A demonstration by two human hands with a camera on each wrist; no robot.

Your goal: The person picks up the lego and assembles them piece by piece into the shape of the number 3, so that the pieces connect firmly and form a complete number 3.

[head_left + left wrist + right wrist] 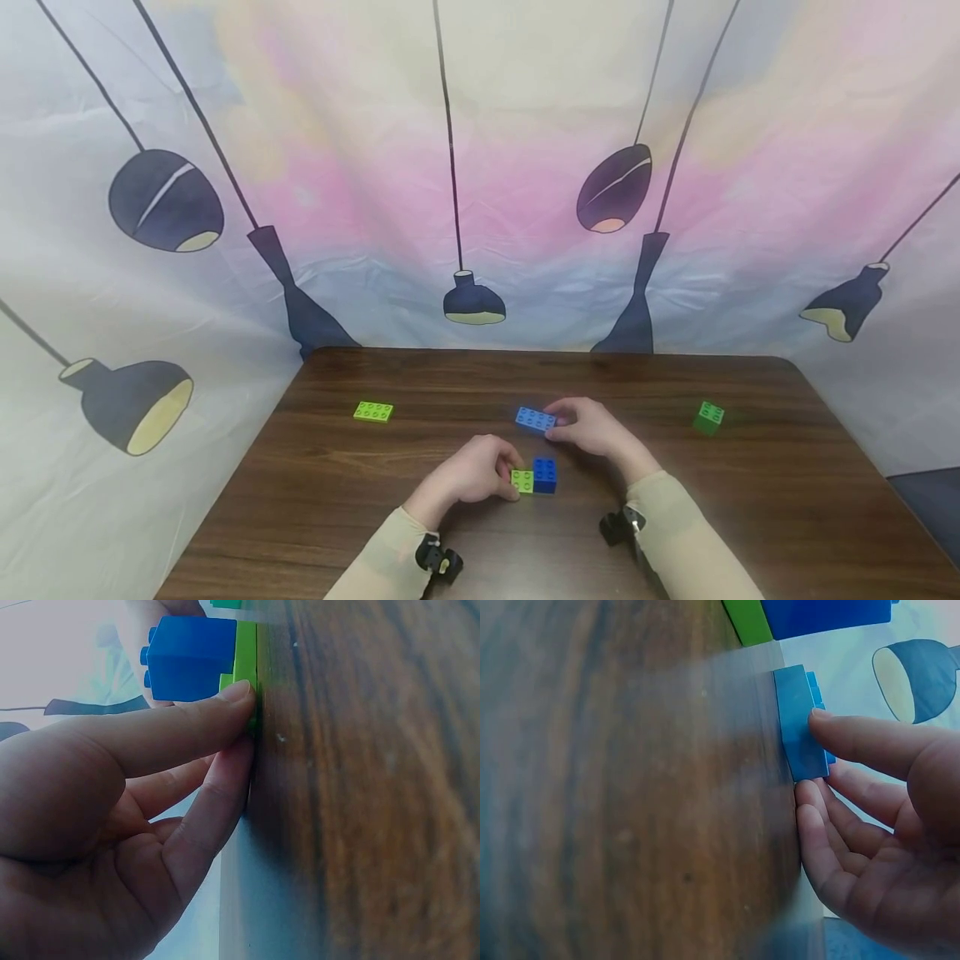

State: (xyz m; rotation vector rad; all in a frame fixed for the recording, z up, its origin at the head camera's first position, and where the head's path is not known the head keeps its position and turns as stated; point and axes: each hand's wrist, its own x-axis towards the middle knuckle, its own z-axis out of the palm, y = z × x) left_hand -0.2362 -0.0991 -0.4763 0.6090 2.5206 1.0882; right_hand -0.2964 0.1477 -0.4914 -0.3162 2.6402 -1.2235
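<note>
Lime green, the flat brick [522,482] lies on the brown table [315,517], a dark blue block [544,475] atop its right end. My left hand [474,468] pinches its left end. Just beyond, my right hand [592,427] pinches a light blue brick [535,419] by its right end. Farther out sit a thin green brick [372,412], left, and a green block [708,418], right.

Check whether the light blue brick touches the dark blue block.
Apart. The head view plainly shows tabletop between the light blue brick and the dark blue block.
</note>
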